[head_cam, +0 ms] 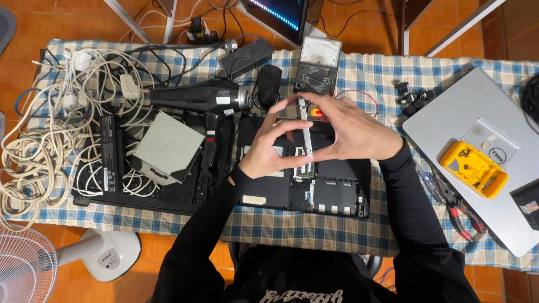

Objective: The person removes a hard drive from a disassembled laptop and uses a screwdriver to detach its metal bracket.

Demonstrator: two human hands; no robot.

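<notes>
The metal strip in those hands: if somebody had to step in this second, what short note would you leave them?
Left hand: thumb and fingers pinch the thin metal bracket from the left side.
Right hand: grips the same bracket from the right, near its upper end.
The bracket is held upright above the opened laptop base, which lies underside up on the checked tablecloth.
Nearby: black hair dryer, silver drive, analog multimeter, yellow bit case on a closed silver laptop, pliers.
Done: the base is open, with parts out. Left: the bracket is not set down or fitted anywhere.
</notes>
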